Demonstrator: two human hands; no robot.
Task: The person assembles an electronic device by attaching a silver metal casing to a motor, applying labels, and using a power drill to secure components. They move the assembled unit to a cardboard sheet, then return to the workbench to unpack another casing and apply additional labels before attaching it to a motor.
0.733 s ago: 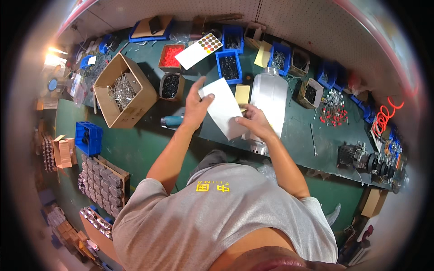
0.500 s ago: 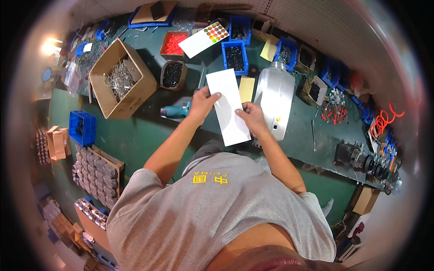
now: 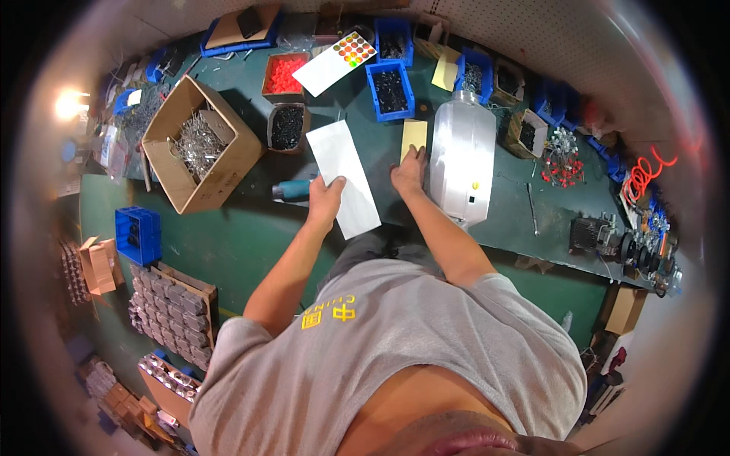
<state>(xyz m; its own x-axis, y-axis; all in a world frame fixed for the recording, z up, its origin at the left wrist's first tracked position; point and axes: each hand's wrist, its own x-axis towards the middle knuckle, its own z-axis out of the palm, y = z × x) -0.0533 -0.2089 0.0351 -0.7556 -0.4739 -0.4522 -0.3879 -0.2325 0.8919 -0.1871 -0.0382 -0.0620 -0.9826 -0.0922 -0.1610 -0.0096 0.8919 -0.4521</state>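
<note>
A blank white sheet is pinched by its left edge between the thumb and fingers of my left hand, over the bench's front edge. My right hand is on the lower end of a yellow paper slip lying on the bench, its thumb spread away from the fingers. To its right lies a silvery metal housing with a neck at the far end. Beside my left hand is a teal power tool, partly hidden.
An open cardboard box of metal pieces stands at left. Behind are small boxes of red parts and black parts, a sticker sheet and a blue bin. Red-tipped wires lie at right.
My right hand has let go of the white sheet and moved up to the yellow slip. My left hand has carried the sheet left and a little nearer me.
</note>
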